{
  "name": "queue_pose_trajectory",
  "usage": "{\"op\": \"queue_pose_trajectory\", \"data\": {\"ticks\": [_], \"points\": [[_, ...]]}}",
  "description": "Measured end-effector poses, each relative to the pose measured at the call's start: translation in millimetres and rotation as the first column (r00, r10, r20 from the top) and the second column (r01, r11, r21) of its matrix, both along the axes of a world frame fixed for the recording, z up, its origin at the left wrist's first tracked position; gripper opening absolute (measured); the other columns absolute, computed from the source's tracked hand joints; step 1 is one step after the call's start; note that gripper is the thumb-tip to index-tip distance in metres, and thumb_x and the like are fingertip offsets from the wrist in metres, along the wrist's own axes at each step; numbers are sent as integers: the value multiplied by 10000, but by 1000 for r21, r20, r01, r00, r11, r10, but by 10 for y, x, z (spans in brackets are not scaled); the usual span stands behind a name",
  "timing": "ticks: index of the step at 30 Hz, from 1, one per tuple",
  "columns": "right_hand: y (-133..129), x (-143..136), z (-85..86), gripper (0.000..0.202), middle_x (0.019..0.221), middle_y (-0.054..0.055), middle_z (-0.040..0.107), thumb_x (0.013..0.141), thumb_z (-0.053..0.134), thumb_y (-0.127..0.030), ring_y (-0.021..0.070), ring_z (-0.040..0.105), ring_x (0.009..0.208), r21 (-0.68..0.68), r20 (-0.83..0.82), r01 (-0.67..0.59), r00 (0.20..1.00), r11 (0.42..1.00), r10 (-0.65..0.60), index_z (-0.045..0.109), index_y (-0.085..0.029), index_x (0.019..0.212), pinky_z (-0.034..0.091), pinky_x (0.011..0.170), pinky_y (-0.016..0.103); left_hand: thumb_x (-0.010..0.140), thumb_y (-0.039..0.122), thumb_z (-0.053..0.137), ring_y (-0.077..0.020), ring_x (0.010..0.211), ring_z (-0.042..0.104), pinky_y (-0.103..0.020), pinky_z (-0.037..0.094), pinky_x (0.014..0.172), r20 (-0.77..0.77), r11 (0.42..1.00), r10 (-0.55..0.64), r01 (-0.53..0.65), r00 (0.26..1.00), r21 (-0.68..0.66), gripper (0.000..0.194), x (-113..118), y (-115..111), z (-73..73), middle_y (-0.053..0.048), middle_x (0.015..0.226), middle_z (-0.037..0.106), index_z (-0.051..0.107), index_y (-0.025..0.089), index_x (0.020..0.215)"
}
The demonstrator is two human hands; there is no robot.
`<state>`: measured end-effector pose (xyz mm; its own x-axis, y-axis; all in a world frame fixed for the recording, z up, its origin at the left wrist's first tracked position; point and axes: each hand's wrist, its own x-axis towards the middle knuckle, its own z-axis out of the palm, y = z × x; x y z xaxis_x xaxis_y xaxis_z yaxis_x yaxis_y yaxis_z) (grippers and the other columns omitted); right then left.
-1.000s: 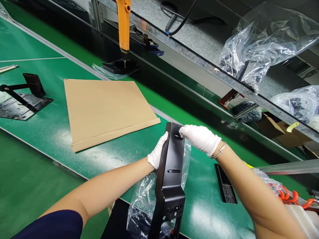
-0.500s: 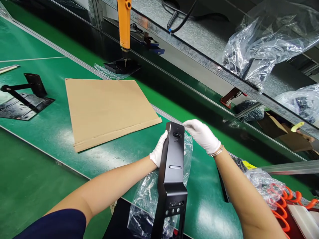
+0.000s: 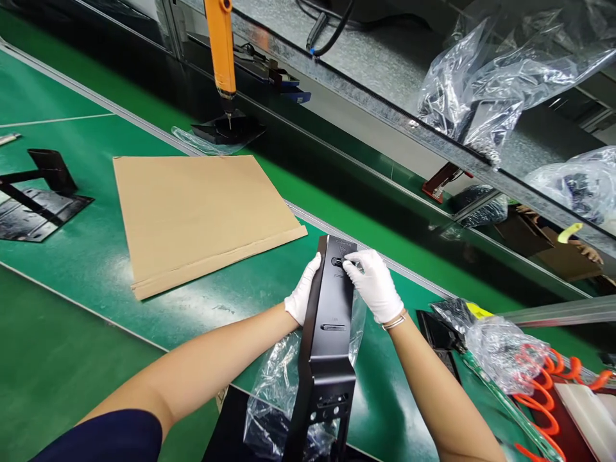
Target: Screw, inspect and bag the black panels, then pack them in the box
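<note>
We rest the thumb and forefinger of our white-gloved right hand (image 3: 374,287) at the upper slot (image 3: 337,262) of the long, black, bent metal bracket (image 3: 332,301); whether they pinch anything, we cannot tell. Our white-gloved left hand (image 3: 303,294) is clamped on its side. The bracket juts over the near edge of the green surface (image 3: 192,301), crumpled clear plastic (image 3: 274,378) behind it; should our left grip loosen, it could slip off. Flat brown cardboard (image 3: 202,218) reaches the far edge.

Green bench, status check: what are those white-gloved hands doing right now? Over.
Left hand gripping black part by its side. Right hand at the part's upper slot. Clear plastic bunched beside and behind it, none over the slot.
</note>
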<state>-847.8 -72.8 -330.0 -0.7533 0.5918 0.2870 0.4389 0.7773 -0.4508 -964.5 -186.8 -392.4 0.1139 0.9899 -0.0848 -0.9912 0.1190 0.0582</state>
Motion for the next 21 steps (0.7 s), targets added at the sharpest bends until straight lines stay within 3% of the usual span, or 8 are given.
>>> {"op": "queue_pose_trajectory", "data": {"ticks": [7,11,16,18,21], "points": [[-62,-53,-64,316,1100,113,685,965,555,-385,183,614,1061,-42,-23,-5,1000,999,4,779,-199,1089,538,1010,356,1008,570,512,-254,874,742,-368,555,912,-14,998,49,-49,999,-40,512,4,7,43,-131,1003,791,711,114,1128],[-77,-14,4,435,1181,112,673,931,561,-505,177,617,1099,-206,-186,53,978,977,-92,754,-189,1159,538,1046,360,982,654,498,-282,888,742,-416,571,900,-47,1000,18,-18,999,3,612,-16,6,17,-146,1025,787,707,116,1185],[-72,138,85,717,1427,112,571,835,603,-723,168,613,1217,-563,-362,127,850,817,-382,614,-178,1300,550,1068,336,962,746,443,-317,1022,726,-499,568,992,-70,997,-10,14,998,69,785,-19,-20,8,-206,1136,760,668,65,1284],[-101,168,63,829,1453,121,550,810,615,-774,168,621,1212,-634,-324,109,862,766,-390,543,-186,1391,575,1010,314,979,741,404,-318,1052,725,-504,561,1016,-74,997,-11,17,997,75,798,-14,-32,13,-213,1160,755,663,58,1302],[-176,125,9,872,1292,119,642,843,558,-814,161,662,1048,-701,-208,68,933,710,-294,509,-183,1443,600,880,289,979,731,422,-337,1110,722,-521,555,1028,-56,999,-39,41,998,36,771,-7,-39,-5,-199,1238,745,657,92,1340]]}}
